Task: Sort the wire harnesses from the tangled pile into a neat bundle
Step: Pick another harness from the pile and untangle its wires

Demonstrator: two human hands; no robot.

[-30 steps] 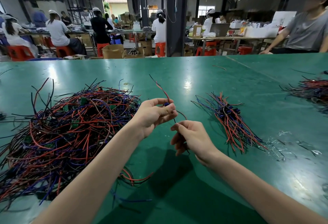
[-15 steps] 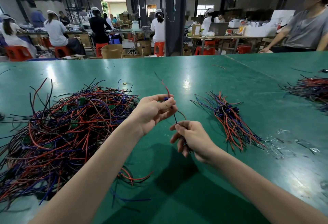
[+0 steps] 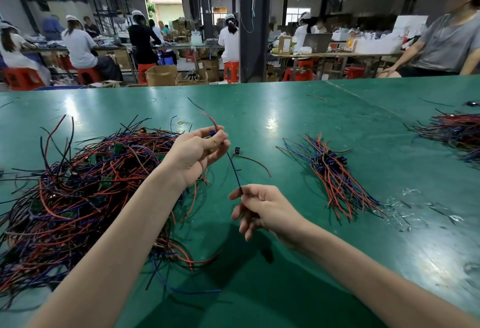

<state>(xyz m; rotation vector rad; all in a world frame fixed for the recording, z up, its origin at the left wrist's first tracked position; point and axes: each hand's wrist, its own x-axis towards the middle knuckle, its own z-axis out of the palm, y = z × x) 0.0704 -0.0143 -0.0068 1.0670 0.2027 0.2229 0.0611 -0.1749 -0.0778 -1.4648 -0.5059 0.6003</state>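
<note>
Left hand (image 3: pixel 200 150) pinches harness (image 3: pixel 233 170) connector, fingers curled; right hand (image 3: pixel 265 208) pinches its wire end, other fingers spread; pile (image 3: pixel 78 185) at 9 o'clock, bundle (image 3: pixel 333 172) at 3 o'clock on table (image 3: pixel 285 109); box (image 3: pixel 161 76) contents hidden.

Single head-worn wide view looks forward and down; the green table (image 3: pixel 311 120) lies close beneath it.

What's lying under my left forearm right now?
The right edge of the tangled wire pile passes beneath your left forearm, red, blue and black strands emerging on both sides onto the green table. Whatever lies directly beneath the arm is covered.
</note>
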